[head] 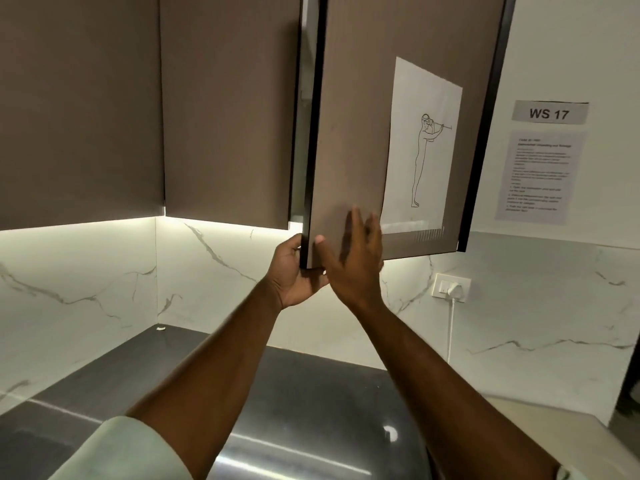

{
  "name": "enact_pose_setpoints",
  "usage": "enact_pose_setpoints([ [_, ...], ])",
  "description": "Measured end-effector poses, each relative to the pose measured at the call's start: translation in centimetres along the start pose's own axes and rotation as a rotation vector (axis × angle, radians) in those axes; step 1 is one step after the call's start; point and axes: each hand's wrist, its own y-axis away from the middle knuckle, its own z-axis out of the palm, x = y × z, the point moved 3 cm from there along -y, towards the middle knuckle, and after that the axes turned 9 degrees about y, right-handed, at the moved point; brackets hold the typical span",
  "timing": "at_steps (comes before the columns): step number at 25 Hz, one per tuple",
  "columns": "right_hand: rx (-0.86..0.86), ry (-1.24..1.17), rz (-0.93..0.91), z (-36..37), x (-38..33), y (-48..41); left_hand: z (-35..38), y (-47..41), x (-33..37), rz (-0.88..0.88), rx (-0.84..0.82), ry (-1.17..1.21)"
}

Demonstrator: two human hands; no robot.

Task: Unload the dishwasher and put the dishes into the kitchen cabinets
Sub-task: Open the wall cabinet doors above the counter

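My left hand [294, 271] gripped the cabinet door [349, 133] at its seven-o'clock corner. My right hand [355, 258] lay flat against its face, fingers straight.

Cabinet [307, 98] inside hidden by door [349, 133], left hand [294, 271] fingertips covered by its edge, notice [538, 174] text blurred, door top cropped.

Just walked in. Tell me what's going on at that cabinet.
A person is working an upper cabinet door, which stands partly open. The left hand grips the door's lower corner, thumb on the front; the right hand is spread flat at the door's front face, fingers straight. Neither hand holds a dish, and the cabinet's inside is hidden from here. A paper sheet with a line drawing is stuck on the door.
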Motion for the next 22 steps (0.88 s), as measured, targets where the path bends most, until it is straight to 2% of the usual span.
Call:
enact_pose_setpoints([
  [2, -0.014, 0.003, -0.091, -1.5, -1.2, 1.4, 1.6, 1.9, -1.6, 0.016, 0.004, -0.084],
  [7, 0.071, -0.069, -0.053, -6.9, 0.2, 4.0, 6.0, 4.6, -5.0, -0.013, -0.041, -0.208],
  [11, 0.093, -0.091, -0.07, -11.8, 2.4, 5.3, 9.8, 4.8, -7.7, 0.018, -0.187, -0.264],
  [17, 0.178, -0.162, -0.125, -19.0, 5.5, 6.9, 14.7, 2.9, -14.1, -0.014, -0.364, -0.177],
  [22, 0.244, -0.161, -0.128, -24.7, 10.6, 7.3, 17.3, -0.5, -18.5, -0.098, -0.406, -0.152],
])
